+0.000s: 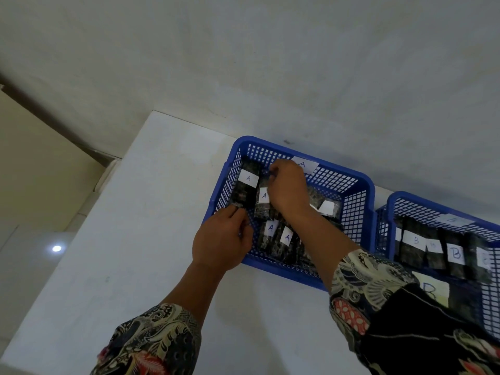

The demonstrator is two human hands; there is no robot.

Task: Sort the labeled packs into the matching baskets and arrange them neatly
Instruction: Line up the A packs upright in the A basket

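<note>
White table (140, 212) holds my blue A basket (359, 185), both hands pinching packs, left hand (220, 239) and right hand (286, 188); tugging could topple the neighbouring row.

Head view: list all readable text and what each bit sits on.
"A": tag on the far wall of the left basket.
"A": white labels on four packs in it.
Fifth pack's label: no letter legible.
"B": labels on packs in the right basket.
"B": yellowish tag on its near wall.
Other right-basket labels: too blurred.
</note>
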